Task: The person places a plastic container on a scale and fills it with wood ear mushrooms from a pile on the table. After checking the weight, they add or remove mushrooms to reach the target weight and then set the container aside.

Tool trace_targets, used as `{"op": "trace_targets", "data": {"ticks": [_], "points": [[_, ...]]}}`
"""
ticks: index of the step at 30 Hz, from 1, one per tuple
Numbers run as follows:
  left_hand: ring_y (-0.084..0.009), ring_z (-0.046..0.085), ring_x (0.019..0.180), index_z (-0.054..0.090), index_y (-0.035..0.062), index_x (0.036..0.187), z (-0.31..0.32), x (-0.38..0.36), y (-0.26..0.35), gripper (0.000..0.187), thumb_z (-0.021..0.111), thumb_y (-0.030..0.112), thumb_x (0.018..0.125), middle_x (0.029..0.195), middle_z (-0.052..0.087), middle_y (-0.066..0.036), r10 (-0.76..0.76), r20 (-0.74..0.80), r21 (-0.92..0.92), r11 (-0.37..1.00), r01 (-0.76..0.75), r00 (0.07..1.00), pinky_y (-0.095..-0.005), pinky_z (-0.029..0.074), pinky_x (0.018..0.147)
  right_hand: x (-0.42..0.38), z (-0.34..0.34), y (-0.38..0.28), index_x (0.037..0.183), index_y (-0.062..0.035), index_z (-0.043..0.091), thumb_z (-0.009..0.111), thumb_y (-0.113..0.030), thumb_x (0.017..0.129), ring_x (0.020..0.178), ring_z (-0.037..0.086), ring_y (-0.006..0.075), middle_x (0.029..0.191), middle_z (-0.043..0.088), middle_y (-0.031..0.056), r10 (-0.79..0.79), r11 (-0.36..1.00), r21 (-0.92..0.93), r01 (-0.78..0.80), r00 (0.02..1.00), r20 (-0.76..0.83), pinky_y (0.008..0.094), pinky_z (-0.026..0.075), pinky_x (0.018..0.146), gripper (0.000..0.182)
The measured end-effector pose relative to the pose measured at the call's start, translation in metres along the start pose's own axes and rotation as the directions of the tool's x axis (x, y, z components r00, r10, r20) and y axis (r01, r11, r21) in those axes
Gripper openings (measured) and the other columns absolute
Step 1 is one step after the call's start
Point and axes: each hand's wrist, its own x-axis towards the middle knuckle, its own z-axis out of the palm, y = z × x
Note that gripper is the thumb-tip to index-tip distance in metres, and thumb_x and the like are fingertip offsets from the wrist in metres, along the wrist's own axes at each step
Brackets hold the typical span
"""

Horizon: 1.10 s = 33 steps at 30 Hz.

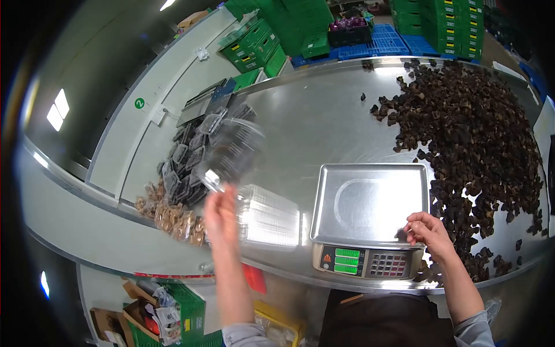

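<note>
Left hand [221, 215] grips a clear tray [234, 151]; right hand's [426, 230] loosely curled grip touches the scale [370, 202] beside dried mushrooms [474, 133].

Only thing I can actually read is a "2" in a green circle sticker [140, 103] on the far-left wall. The scale display [347, 261] glows green, digits too blurry.

The long brushed stainless-steel table [324, 115] has a smooth, softly reflective finish. On it, the square metal weighing pan [370, 202] of the scale looks duller and satin, with a faint rubbed patch. The left hand [219, 217] grips a thin clear plastic clamshell box [234, 151], glossy and glinting; the stack of clear plastic boxes [269, 215] beside it shines likewise. The heap of dark brown dried mushrooms [468, 133] looks matt, wrinkled and rough.
</note>
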Motion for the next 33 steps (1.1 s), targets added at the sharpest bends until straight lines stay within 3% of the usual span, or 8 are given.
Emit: {"op": "trace_targets", "data": {"ticks": [4, 6, 8, 10, 18, 28, 30, 33], "points": [[-0.0350, 0.060, 0.114, 0.044, -0.0091, 0.128, 0.002, 0.022, 0.024, 0.050, 0.056, 0.030, 0.099, 0.120, 0.056, -0.025, 0.079, 0.024, 0.216, 0.973, -0.082, 0.997, -0.0409, 0.052, 0.094, -0.007, 0.005, 0.018, 0.108, 0.0003, 0.061, 0.060, -0.010, 0.095, 0.069, 0.063, 0.0111, 0.090, 0.068, 0.0093, 0.055, 0.998, 0.034, -0.056, 0.998, 0.016, 0.0244, 0.052, 0.063, 0.017], [-0.0349, 0.062, 0.112, 0.049, -0.0077, 0.127, -0.005, 0.003, 0.014, 0.060, 0.061, 0.041, 0.093, 0.116, 0.060, -0.024, 0.086, 0.264, 0.922, 0.270, -0.277, 0.961, -0.0401, 0.053, 0.088, -0.013, 0.007, 0.025, 0.108, 0.0014, 0.061, 0.060, -0.008, 0.094, 0.069, 0.063, 0.0106, 0.091, 0.068, 0.0095, 0.064, 0.998, 0.014, -0.065, 0.996, 0.061, 0.0246, 0.053, 0.064, 0.017], [-0.0350, 0.066, 0.100, 0.053, -0.0037, 0.126, -0.025, -0.016, -0.011, 0.066, 0.068, 0.046, 0.085, 0.108, 0.066, -0.022, 0.004, 0.308, 0.874, -0.397, -0.282, 0.951, -0.0405, 0.052, 0.084, -0.021, 0.009, 0.026, 0.107, 0.0022, 0.061, 0.061, -0.007, 0.094, 0.069, 0.063, 0.0103, 0.091, 0.068, 0.0095, 0.084, 0.996, 0.031, -0.086, 0.994, 0.072, 0.0243, 0.053, 0.064, 0.016], [-0.0392, 0.067, 0.089, 0.061, -0.0017, 0.118, -0.022, -0.035, -0.024, 0.062, 0.073, 0.046, 0.080, 0.097, 0.071, -0.020, -0.144, 0.247, 0.776, -0.562, -0.285, 0.958, -0.0436, 0.052, 0.078, -0.023, 0.005, 0.031, 0.107, 0.0022, 0.061, 0.061, -0.006, 0.094, 0.069, 0.062, 0.0101, 0.091, 0.068, 0.0095, 0.085, 0.996, 0.023, -0.087, 0.995, 0.057, 0.0240, 0.053, 0.064, 0.016], [-0.0102, 0.051, 0.063, 0.072, 0.0009, 0.074, -0.082, 0.008, -0.011, 0.034, 0.074, 0.034, 0.083, 0.064, 0.061, 0.001, -0.173, 0.059, 0.997, 0.055, -0.050, 0.983, -0.0280, 0.041, 0.058, -0.033, -0.005, 0.044, 0.107, 0.0027, 0.060, 0.062, -0.009, 0.094, 0.070, 0.062, 0.0108, 0.091, 0.069, 0.0110, 0.113, 0.993, 0.016, -0.113, 0.993, 0.023, 0.0246, 0.052, 0.063, 0.018], [-0.0123, 0.054, 0.065, 0.069, 0.0039, 0.107, -0.184, 0.084, -0.012, 0.033, 0.062, 0.033, 0.094, 0.088, 0.065, -0.004, -0.122, -0.037, 0.788, 0.606, 0.104, 0.992, -0.0249, 0.041, 0.056, -0.063, -0.011, 0.063, 0.115, -0.0045, 0.060, 0.061, -0.022, 0.096, 0.079, 0.063, 0.0091, 0.099, 0.067, 0.0045, 0.156, 0.988, -0.011, -0.156, 0.978, 0.136, 0.0246, 0.054, 0.072, 0.026], [-0.0146, 0.056, 0.069, 0.067, 0.0012, 0.109, -0.161, 0.064, -0.011, 0.029, 0.056, 0.025, 0.098, 0.090, 0.066, -0.005, 0.443, 0.013, 0.877, 0.425, -0.223, 0.896, -0.0269, 0.043, 0.060, -0.072, -0.020, 0.070, 0.114, -0.0044, 0.061, 0.061, -0.022, 0.096, 0.079, 0.064, 0.0093, 0.098, 0.067, 0.0045, 0.132, 0.991, 0.021, -0.134, 0.986, 0.101, 0.0248, 0.054, 0.072, 0.025], [-0.0195, 0.059, 0.075, 0.064, -0.0023, 0.104, -0.059, -0.040, -0.053, 0.022, 0.052, 0.015, 0.098, 0.092, 0.064, -0.009, 0.585, 0.319, 0.875, 0.120, -0.469, 0.746, -0.0295, 0.048, 0.068, -0.086, -0.033, 0.072, 0.112, -0.0045, 0.062, 0.062, -0.021, 0.095, 0.080, 0.064, 0.0097, 0.097, 0.067, 0.0044, 0.092, 0.995, 0.041, -0.092, 0.996, 0.000, 0.0252, 0.054, 0.073, 0.024]]}}
